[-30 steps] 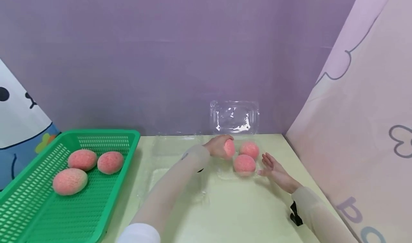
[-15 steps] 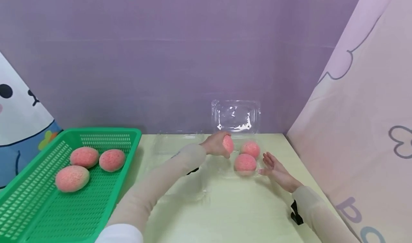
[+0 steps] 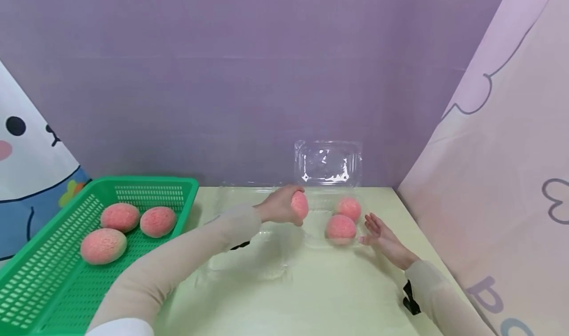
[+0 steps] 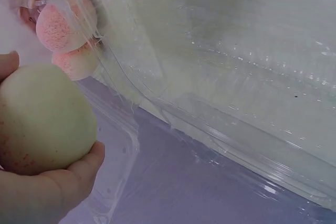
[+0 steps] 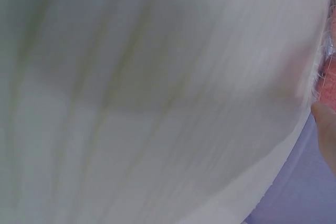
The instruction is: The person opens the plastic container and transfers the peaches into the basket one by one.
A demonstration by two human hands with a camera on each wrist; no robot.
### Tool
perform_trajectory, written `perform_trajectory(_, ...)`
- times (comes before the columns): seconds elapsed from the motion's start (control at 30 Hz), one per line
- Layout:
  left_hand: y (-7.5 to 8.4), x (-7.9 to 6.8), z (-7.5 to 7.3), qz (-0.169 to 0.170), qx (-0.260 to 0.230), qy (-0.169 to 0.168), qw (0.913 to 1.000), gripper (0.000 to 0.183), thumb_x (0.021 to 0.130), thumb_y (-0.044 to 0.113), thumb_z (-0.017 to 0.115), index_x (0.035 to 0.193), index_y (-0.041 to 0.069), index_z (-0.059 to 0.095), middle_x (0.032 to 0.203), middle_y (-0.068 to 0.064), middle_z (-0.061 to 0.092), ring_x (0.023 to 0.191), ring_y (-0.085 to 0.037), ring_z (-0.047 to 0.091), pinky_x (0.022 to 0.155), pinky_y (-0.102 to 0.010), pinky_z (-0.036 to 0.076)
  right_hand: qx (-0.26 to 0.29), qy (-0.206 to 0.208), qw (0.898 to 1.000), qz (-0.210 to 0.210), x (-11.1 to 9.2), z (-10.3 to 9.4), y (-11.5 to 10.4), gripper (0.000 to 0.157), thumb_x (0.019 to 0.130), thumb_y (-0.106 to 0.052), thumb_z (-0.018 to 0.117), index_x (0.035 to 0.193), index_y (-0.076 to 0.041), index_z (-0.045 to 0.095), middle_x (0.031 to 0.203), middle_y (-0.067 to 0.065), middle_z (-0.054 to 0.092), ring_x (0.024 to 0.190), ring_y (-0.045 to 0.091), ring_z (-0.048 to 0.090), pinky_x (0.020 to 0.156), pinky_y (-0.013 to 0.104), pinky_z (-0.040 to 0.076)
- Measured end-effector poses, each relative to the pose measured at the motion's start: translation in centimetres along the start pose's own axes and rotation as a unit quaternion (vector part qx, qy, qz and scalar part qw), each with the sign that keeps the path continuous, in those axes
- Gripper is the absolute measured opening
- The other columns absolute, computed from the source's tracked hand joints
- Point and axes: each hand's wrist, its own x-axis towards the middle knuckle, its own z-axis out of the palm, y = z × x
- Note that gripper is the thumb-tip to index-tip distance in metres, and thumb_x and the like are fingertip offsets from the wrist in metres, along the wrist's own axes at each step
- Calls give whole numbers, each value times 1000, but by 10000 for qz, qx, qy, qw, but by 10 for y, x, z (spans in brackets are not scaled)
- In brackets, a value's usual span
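Note:
My left hand [image 3: 280, 206] grips a pink speckled peach [image 3: 300, 204], held in the air near the left side of the right-hand clear plastic clamshell box [image 3: 316, 227]. In the left wrist view, thumb and fingers wrap round that peach [image 4: 50, 119], whose pale side shows. Two more peaches [image 3: 341, 229] lie together in the right part of this box, with its lid [image 3: 328, 163] standing up behind. Beside the box's right edge is my right hand [image 3: 386, 241], fingers extended, thumb at the rim. A sleeve covers most of the right wrist view.
At the left stands a green mesh basket [image 3: 148, 276] with three peaches [image 3: 103, 246] in it. A second clear box [image 3: 249, 269] lies open under my left forearm. A purple backdrop [image 3: 249, 79] rises behind the table, and a printed sheet [image 3: 498, 178] borders it on the right.
The left hand has drawn leftward with the peach, away from the two peaches in the right box. My right hand stays beside that box. The head view has shifted slightly.

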Motion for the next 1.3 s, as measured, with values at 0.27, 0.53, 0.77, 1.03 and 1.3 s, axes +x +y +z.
perform_trajectory(0.27,-9,-26,-24,-396,67,265,9988,85,56,16,82,132,15,43,126,-5,50,103,-22,53,81,-37,48,25,60,9999,-91,2,5,-3,92,87,-16,59,144,-3,-13,153,19,-5,139,39,1,109,54,10)
perform_trajectory(0.53,-17,-62,-45,-664,95,252,9974,85,57,18,83,132,17,44,128,-2,48,102,-21,53,75,-35,50,-50,-36,10000,-36,4,1,0,95,87,-17,61,144,-3,-14,152,19,-6,139,39,1,109,55,11)
perform_trajectory(0.77,-21,-86,-62,-652,17,341,9973,80,58,20,83,129,17,45,122,-2,51,101,-22,52,72,-37,51,-55,18,10000,-5,5,-6,-1,97,85,-16,62,144,-1,-14,152,21,-6,138,41,1,109,55,11)
perform_trajectory(1.03,-34,-114,-72,-671,-48,546,9962,79,58,21,82,128,18,45,122,-3,49,99,-23,51,69,-34,51,-143,-42,9999,-21,7,-14,-4,95,86,-15,61,143,0,-14,152,22,-6,138,42,2,109,55,11)
perform_trajectory(1.3,-42,-137,-88,-760,-129,594,9953,80,63,21,81,131,15,41,126,-7,48,104,-26,50,71,-37,52,-208,-183,9996,-47,4,-17,-6,95,87,-17,60,144,-1,-14,152,22,-5,137,43,3,108,57,11)
